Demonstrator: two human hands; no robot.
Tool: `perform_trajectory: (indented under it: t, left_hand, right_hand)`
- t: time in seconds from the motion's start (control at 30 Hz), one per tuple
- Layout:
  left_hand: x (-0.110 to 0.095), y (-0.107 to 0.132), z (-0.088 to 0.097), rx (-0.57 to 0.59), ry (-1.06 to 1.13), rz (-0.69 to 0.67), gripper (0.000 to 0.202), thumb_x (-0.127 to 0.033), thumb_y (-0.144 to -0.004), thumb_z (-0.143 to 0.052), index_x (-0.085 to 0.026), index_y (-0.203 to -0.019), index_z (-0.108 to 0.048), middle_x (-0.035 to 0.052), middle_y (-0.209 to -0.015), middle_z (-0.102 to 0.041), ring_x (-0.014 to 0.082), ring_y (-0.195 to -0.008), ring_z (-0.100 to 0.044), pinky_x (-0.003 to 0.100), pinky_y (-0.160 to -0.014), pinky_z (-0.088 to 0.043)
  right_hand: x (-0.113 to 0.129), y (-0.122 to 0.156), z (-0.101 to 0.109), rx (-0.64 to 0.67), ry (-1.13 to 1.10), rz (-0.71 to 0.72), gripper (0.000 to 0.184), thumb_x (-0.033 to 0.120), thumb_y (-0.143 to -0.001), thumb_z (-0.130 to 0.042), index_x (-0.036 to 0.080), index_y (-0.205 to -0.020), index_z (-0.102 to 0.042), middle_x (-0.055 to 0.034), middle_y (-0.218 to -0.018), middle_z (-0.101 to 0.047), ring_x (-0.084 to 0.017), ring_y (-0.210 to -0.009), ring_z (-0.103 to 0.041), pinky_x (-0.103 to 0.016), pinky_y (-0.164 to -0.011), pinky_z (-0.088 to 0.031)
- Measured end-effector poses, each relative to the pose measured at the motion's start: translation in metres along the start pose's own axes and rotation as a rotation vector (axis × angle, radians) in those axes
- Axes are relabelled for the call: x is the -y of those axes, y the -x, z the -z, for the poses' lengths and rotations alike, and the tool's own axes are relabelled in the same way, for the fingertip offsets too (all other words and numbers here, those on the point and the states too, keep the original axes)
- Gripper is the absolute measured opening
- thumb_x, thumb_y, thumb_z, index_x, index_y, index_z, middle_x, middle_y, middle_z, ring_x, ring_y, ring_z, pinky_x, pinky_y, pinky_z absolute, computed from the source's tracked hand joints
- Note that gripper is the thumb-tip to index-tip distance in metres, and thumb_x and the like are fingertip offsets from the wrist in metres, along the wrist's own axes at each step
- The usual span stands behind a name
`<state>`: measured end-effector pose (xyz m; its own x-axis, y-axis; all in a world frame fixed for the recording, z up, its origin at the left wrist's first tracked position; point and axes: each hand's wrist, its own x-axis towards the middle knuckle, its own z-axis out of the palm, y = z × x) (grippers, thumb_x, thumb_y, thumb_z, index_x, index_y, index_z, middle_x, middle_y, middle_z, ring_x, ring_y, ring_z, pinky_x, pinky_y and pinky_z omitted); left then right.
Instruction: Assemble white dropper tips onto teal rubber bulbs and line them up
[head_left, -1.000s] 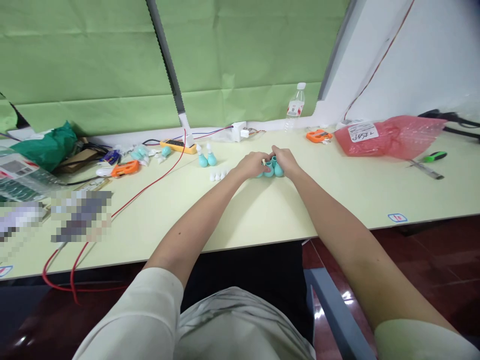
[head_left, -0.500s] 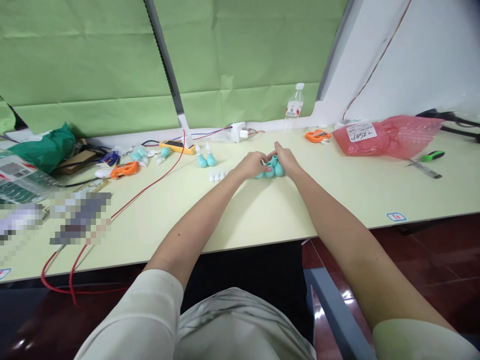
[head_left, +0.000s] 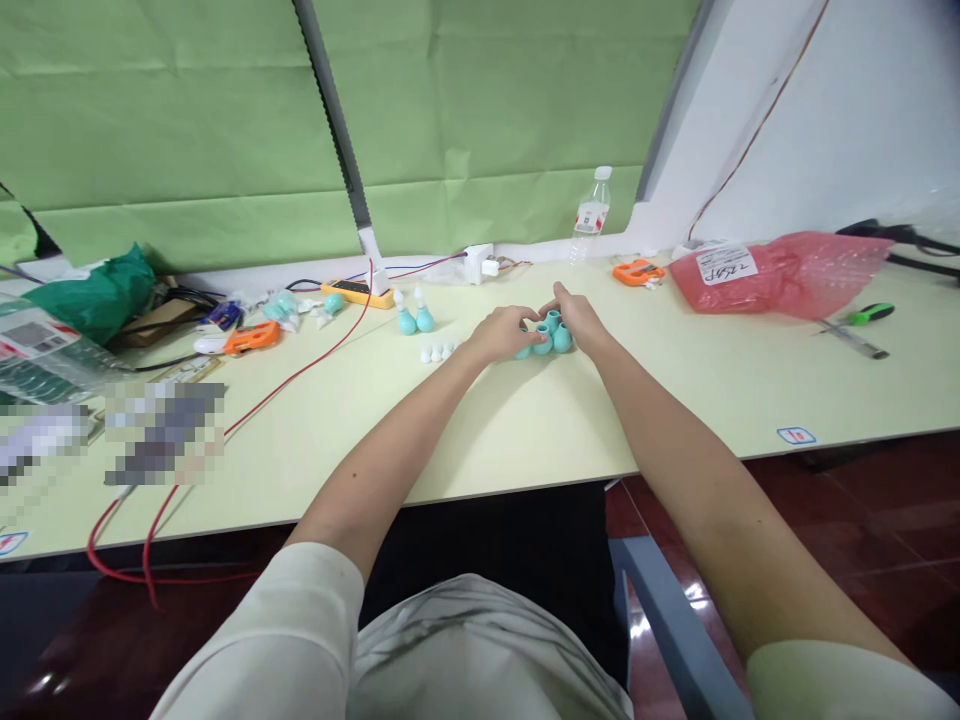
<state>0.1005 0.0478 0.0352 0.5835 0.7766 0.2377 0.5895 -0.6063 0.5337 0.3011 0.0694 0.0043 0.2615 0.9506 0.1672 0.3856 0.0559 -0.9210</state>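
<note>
Compared with one second before, the teal bulbs [head_left: 562,342] had moved slightly to the right, together with the left hand [head_left: 504,332] and the right hand [head_left: 583,318]. They stood close together on the table [head_left: 540,430], between both curved hands; I was not able to tell whether the fingers gripped any of them. Near the left forearm were small white pieces [head_left: 438,353], and behind these, two bulbs with white tips [head_left: 425,318]. Farther back stood a clear bottle [head_left: 591,217].

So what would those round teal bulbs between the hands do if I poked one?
The round teal open-necked bulbs might roll if tipped, given their rounded bodies. A poked one would probably nudge neighbours, since they're bunched together. Their hollow-looking necks suggest they're light.
</note>
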Motion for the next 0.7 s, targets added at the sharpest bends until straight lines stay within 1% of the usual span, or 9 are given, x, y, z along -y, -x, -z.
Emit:
perform_trajectory:
  t: [0.1, 0.2, 0.3, 0.37, 0.43, 0.5, 0.57, 0.63, 0.7]
  left_hand:
    - [0.0, 0.002, 0.004, 0.016, 0.051, 0.012, 0.046, -0.055, -0.087, -0.067, -0.025, -0.122, -0.073, 0.0068, -0.109, -0.075, 0.0202, -0.09, -0.069, 0.032, -0.085, -0.053]
    - [-0.001, 0.002, 0.01, 0.071, 0.093, 0.009, 0.042, -0.049, -0.088, -0.068, -0.022, -0.119, -0.074, 0.0074, -0.109, -0.076, 0.0188, -0.086, -0.069, 0.03, -0.083, -0.053]
    - [-0.005, 0.001, 0.019, 0.041, 0.091, 0.041, 0.042, -0.05, -0.088, -0.068, -0.019, -0.117, -0.073, 0.0086, -0.109, -0.076, 0.0193, -0.087, -0.068, 0.031, -0.084, -0.052]
    - [-0.005, 0.002, 0.026, -0.05, 0.069, 0.046, 0.039, -0.05, -0.091, -0.063, -0.019, -0.111, -0.074, 0.0084, -0.107, -0.075, 0.0195, -0.088, -0.067, 0.031, -0.085, -0.051]
    - [-0.003, 0.007, 0.036, -0.181, 0.05, 0.022, 0.034, -0.047, -0.095, -0.057, -0.019, -0.102, -0.075, 0.0073, -0.102, -0.075, 0.0194, -0.09, -0.067, 0.031, -0.085, -0.05]
    - [0.004, 0.016, 0.048, -0.319, 0.047, -0.015, 0.032, -0.042, -0.097, -0.053, -0.018, -0.095, -0.073, 0.0061, -0.096, -0.075, 0.019, -0.09, -0.066, 0.031, -0.084, -0.049]
    - [0.016, 0.029, 0.061, -0.415, 0.043, -0.004, 0.031, -0.038, -0.097, -0.05, -0.017, -0.091, -0.072, 0.0051, -0.09, -0.074, 0.0176, -0.083, -0.064, 0.03, -0.079, -0.048]
    - [0.031, 0.045, 0.075, -0.524, 0.043, 0.04, 0.029, -0.036, -0.097, -0.05, -0.017, -0.088, -0.07, 0.0043, -0.085, -0.072, 0.0167, -0.077, -0.062, 0.03, -0.075, -0.048]
    - [0.048, 0.06, 0.086, -0.632, 0.079, 0.041, 0.026, -0.032, -0.096, -0.049, -0.017, -0.086, -0.068, 0.0034, -0.082, -0.071, 0.0162, -0.075, -0.063, 0.029, -0.073, -0.047]
  right_hand:
    - [-0.001, 0.0, 0.0, -0.014, 0.009, 0.027, 0.069, 0.076, -0.091, -0.042, 0.02, -0.063, -0.07, -0.0105, -0.081, -0.075, -0.022, -0.081, -0.067, -0.033, -0.08, -0.049]
    - [0.005, 0.005, 0.004, -0.04, 0.083, 0.094, 0.049, 0.058, -0.091, -0.055, 0.019, -0.068, -0.072, -0.0089, -0.081, -0.075, -0.022, -0.081, -0.066, -0.033, -0.079, -0.049]
    - [0.018, 0.013, 0.017, 0.0, 0.174, 0.317, 0.02, 0.036, -0.082, -0.067, 0.02, -0.074, -0.075, -0.0067, -0.089, -0.075, -0.023, -0.092, -0.066, -0.035, -0.088, -0.049]
    - [0.028, 0.02, 0.028, 0.127, 0.221, 0.517, 0.011, 0.029, -0.078, -0.069, 0.022, -0.076, -0.078, -0.0064, -0.104, -0.075, -0.025, -0.108, -0.064, -0.037, -0.102, -0.045]
    - [0.038, 0.026, 0.037, 0.289, 0.268, 0.594, 0.012, 0.026, -0.077, -0.071, 0.026, -0.083, -0.081, -0.0049, -0.112, -0.074, -0.027, -0.12, -0.06, -0.04, -0.11, -0.041]
    - [0.044, 0.03, 0.042, 0.386, 0.34, 0.574, 0.017, 0.028, -0.073, -0.077, 0.028, -0.089, -0.082, -0.0041, -0.119, -0.072, -0.031, -0.128, -0.054, -0.043, -0.112, -0.039]
    - [0.047, 0.033, 0.044, 0.44, 0.422, 0.531, 0.021, 0.031, -0.069, -0.082, 0.029, -0.091, -0.083, -0.004, -0.125, -0.07, -0.033, -0.132, -0.05, -0.043, -0.111, -0.039]
    - [0.048, 0.033, 0.044, 0.462, 0.489, 0.502, 0.022, 0.031, -0.069, -0.082, 0.029, -0.091, -0.082, -0.0039, -0.125, -0.069, -0.033, -0.131, -0.051, -0.041, -0.108, -0.041]
    - [0.049, 0.034, 0.044, 0.462, 0.535, 0.477, 0.023, 0.029, -0.071, -0.079, 0.028, -0.093, -0.081, -0.0039, -0.121, -0.07, -0.031, -0.123, -0.056, -0.039, -0.102, -0.044]
